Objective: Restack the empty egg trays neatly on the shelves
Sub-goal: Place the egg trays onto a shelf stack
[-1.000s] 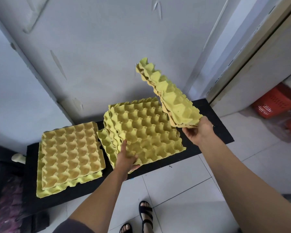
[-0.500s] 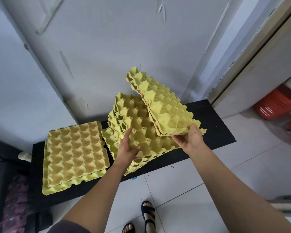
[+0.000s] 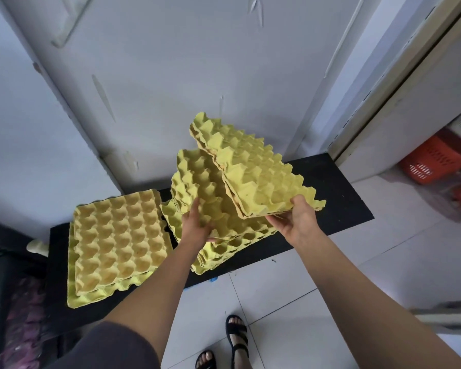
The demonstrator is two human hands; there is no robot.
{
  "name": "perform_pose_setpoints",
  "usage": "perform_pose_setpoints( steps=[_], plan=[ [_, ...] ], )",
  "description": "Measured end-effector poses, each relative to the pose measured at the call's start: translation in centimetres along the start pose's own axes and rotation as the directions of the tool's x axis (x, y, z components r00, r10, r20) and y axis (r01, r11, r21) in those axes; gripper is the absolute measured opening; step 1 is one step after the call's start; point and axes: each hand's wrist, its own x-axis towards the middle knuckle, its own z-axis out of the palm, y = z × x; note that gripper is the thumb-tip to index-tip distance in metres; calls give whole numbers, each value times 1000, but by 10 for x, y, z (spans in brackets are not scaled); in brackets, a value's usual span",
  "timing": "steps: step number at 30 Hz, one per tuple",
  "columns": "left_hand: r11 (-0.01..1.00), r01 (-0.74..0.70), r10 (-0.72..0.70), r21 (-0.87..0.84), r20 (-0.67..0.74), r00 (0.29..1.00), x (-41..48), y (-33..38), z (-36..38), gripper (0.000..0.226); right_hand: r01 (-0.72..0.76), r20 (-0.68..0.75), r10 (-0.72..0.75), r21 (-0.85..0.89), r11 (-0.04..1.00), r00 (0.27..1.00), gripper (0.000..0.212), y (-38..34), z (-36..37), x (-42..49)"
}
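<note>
Two hands hold yellow egg trays over a black shelf (image 3: 338, 198). The right hand (image 3: 297, 222) grips the near edge of a small bunch of trays (image 3: 253, 171), which is lifted and tilted, with its far end up by the wall (image 3: 171, 75). The left hand (image 3: 197, 226) is closed on the near edge of the middle pile (image 3: 210, 206), thumb on top, and tips it up. More trays of that pile lie flat under it. A neat flat pile (image 3: 117, 241) sits on the left part of the shelf, just beside the middle pile. Below are white floor tiles (image 3: 290, 275) and a foot in a black sandal (image 3: 236, 332). An orange basket (image 3: 434, 161) sits far to the right.
</note>
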Motion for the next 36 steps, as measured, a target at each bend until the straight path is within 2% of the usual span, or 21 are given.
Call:
perform_pose_setpoints(
  steps=[2,5,6,8,9,11,13,14,16,18,20,24,26,30,34,36],
  plan=[
    [985,117,-112,129,-48,993,5,1,2,78,2,-25,-3,-34,999,1000,30,5,-3,5],
    [959,198,-191,200,-53,980,6,1,1,71,2,-45,-5,-63,998,999,37,10,-8,10],
    [951,197,-184,239,-73,980,5,3,0,66,3,-43,-6,-65,998,999,38,11,-8,10],
    [940,110,-60,323,-161,985,1,7,-3,52,13,-29,-15,-63,998,999,39,11,-7,8],
    [957,43,14,288,-192,981,-3,14,-4,50,22,-18,-23,-57,998,1000,39,11,-6,5],
    [998,-59,58,3,-191,980,-16,33,-5,65,57,4,-56,-42,998,998,41,9,-1,0],
    [956,3,-31,-294,-88,996,-32,59,-5,78,115,29,-114,-49,992,993,41,8,7,-7],
    [928,22,-35,-371,-30,999,-38,69,-5,83,151,53,-148,-49,987,988,40,7,11,-12],
    [924,13,-14,-381,2,1000,-49,88,-6,87,201,122,-197,-22,979,973,40,7,19,-25],
    [947,-18,-6,-321,-74,997,-55,97,-12,93,221,175,-216,-6,975,961,40,7,25,-39],
    [946,-54,3,-321,-157,988,-66,101,-24,90,236,248,-228,-3,972,942,42,5,29,-52],
    [903,-169,69,-396,-254,965,-103,110,-50,77,155,403,-125,-42,987,907,45,0,27,-79],
    [874,-216,77,-435,-315,946,-133,110,-65,68,117,425,-93,-31,993,900,50,-5,20,-94],
    [857,-291,110,-425,-401,909,-194,99,-98,58,248,419,-222,-8,969,880,63,-14,9,-114],
    [827,-375,143,-419,-488,861,-258,95,-131,58,314,493,-245,-61,947,835,60,-9,21,-140],
    [823,-431,176,-369,-557,812,-288,97,-151,50,317,546,-243,-43,948,802,42,-1,34,-158]
  ],
)
